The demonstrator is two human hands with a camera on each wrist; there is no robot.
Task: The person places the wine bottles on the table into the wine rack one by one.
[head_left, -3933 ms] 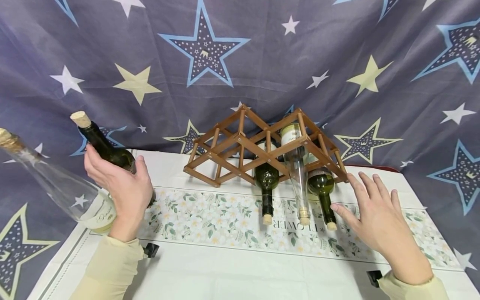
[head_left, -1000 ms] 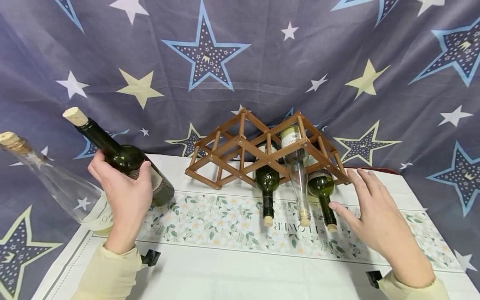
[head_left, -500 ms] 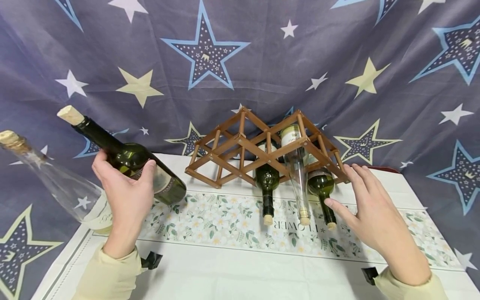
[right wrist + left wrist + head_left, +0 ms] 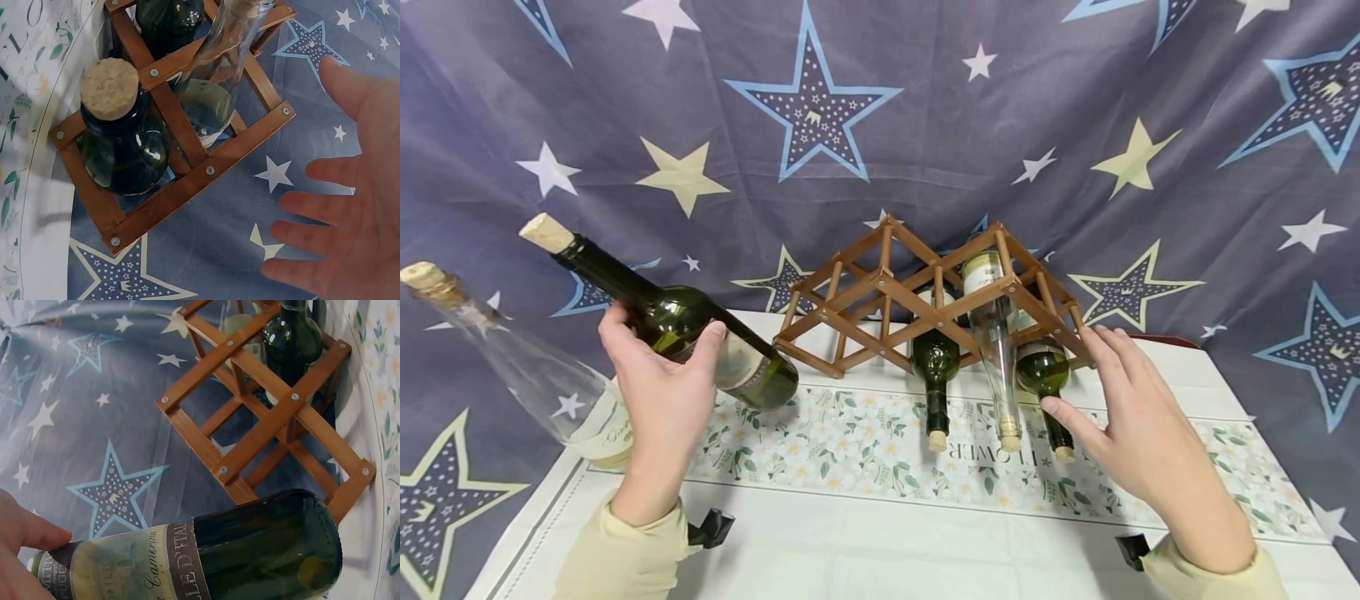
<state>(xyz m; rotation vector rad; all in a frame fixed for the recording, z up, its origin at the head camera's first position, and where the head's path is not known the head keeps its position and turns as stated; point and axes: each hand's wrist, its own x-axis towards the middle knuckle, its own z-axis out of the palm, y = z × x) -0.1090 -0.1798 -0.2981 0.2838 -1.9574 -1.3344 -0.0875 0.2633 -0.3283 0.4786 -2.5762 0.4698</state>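
Observation:
My left hand (image 4: 666, 400) grips a dark green wine bottle (image 4: 681, 312) around its body. The bottle tilts, with its corked neck toward the upper left and its base toward the wooden wine rack (image 4: 880, 279). In the left wrist view, the bottle's labelled body (image 4: 250, 550) appears just in front of the rack's near end. My right hand (image 4: 1138, 421) has its fingers spread beside the rack's right end, holding nothing. Two green bottles (image 4: 934, 354) and a clear bottle (image 4: 996, 342) lie in the rack with corked necks toward me.
A tall clear corked bottle (image 4: 542, 375) stands at the table's left, beside my left forearm. A floral runner (image 4: 850, 442) crosses the white tablecloth (image 4: 880, 542). Behind the rack hangs a star-patterned cloth (image 4: 910, 142).
The left hand has brought the green bottle rightward, tilting it further so its base nears the rack. The right hand has shifted slightly left toward the rack's end.

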